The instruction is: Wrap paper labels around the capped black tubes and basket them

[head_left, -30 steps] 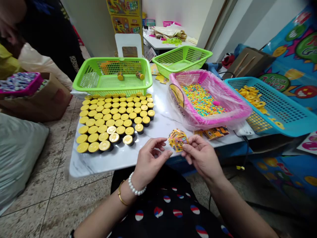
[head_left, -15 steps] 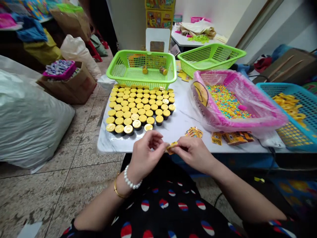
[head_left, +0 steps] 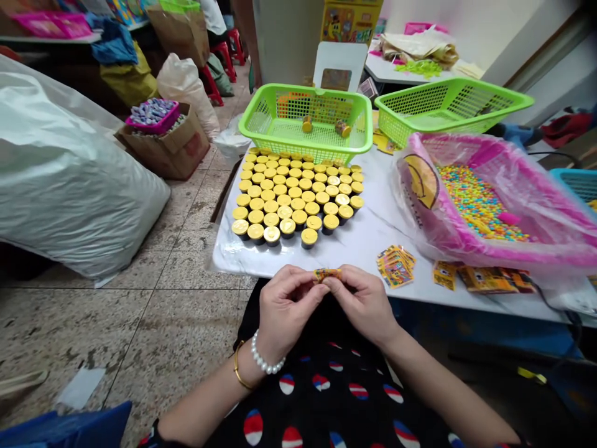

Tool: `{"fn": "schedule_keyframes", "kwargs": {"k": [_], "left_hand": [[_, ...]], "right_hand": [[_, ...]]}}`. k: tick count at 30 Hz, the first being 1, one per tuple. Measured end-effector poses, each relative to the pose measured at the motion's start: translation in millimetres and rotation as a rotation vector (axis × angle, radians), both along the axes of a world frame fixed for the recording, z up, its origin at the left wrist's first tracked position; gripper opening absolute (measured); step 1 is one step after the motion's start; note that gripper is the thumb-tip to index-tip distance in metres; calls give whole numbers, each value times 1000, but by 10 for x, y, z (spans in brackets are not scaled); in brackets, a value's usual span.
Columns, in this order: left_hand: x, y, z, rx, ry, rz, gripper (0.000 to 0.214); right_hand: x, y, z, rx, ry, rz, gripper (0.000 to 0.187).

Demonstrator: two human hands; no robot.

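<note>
Between the fingertips of both hands is a small yellow-orange printed label (head_left: 328, 274), curled or folded. My left hand (head_left: 286, 305) pinches its left end, and my right hand (head_left: 364, 298) pinches the right end. Both hands are just off the table's front edge, over my lap. Right of them on the table lies a fanned pile of similar printed labels (head_left: 396, 266). Beyond the hands stand rows of small dark jars with yellow lids (head_left: 284, 211), packed close together. One jar (head_left: 308, 238) stands slightly apart at the front.
A green basket (head_left: 305, 149) behind the jars holds two small jars. Another green basket (head_left: 454, 112) stands to its right. A plastic-lined pink basket (head_left: 517, 252) holds colourful candies. Printed packets (head_left: 494, 279) lie before it. A large white sack (head_left: 84, 180) stands on the left floor.
My left hand's fingers have closed from a looser pose, and both hands now grip the label, which shows wider. The view has swung left, shifting everything right.
</note>
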State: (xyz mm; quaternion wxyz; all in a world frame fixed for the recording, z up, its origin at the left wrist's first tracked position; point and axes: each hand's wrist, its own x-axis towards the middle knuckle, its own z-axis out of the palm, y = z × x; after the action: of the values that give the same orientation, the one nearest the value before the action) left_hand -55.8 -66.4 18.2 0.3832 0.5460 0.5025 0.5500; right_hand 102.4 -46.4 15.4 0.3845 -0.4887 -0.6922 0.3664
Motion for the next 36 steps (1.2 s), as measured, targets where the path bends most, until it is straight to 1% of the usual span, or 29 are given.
{"fn": "schedule_keyframes", "kwargs": {"k": [3,5,7,8,9,10,13,14,16,18,19,20,21,22,23,25,27,28,30,36], "left_hand": [[-61,-13,4,-70,-75,53,9],[-124,-14,19,-176,-145,51,7],[-199,-9,32,-291,-235,39,10],[-238,-3,34,-334,-283,39,12],[-275,6,32,-366,-330,44,14],[-309,17,27,-388,-377,51,15],[-369,53,-2,-463,-506,56,21],[-376,63,-9,-492,-545,46,24],[-378,73,-15,-546,-618,25,27],[-383,75,-6,-594,-685,1,27],[-390,77,2,-615,-717,-9,28],[-399,81,10,-633,-747,-16,28],[-410,89,18,-647,-776,-21,28],[-419,100,24,-662,-803,-27,27],[-425,114,28,-679,-831,-36,27],[-418,144,30,-713,-874,-68,26],[-386,172,29,-727,-887,-104,24],[-364,183,30,-724,-883,-118,24],[-320,198,37,-709,-872,-138,24],[-266,209,63,-712,-890,-159,28]], "right_hand": [[-92,16,13,45,-64,59,30],[-138,33,52,60,-75,99,27],[-162,63,110,77,-74,145,20],[-170,87,139,102,-76,143,16],[-178,119,161,146,-88,105,13],[-192,158,173,210,-115,31,14],[-285,319,126,427,-298,-245,30],[-328,376,88,463,-376,-291,33],[-406,464,6,468,-491,-310,30],[-434,490,-50,431,-504,-312,25],[-421,476,-59,397,-458,-318,23],[-389,446,-56,349,-370,-328,20],[-344,406,-42,281,-241,-333,18],[-289,362,-20,193,-82,-326,19],[-232,318,7,93,92,-300,24],[-134,244,64,-92,413,-205,34],[-80,199,108,-214,604,-97,35],[-70,187,122,-253,645,-60,35],[-64,178,136,-298,661,-21,33],[-25,185,124,-356,653,40,25]]}}
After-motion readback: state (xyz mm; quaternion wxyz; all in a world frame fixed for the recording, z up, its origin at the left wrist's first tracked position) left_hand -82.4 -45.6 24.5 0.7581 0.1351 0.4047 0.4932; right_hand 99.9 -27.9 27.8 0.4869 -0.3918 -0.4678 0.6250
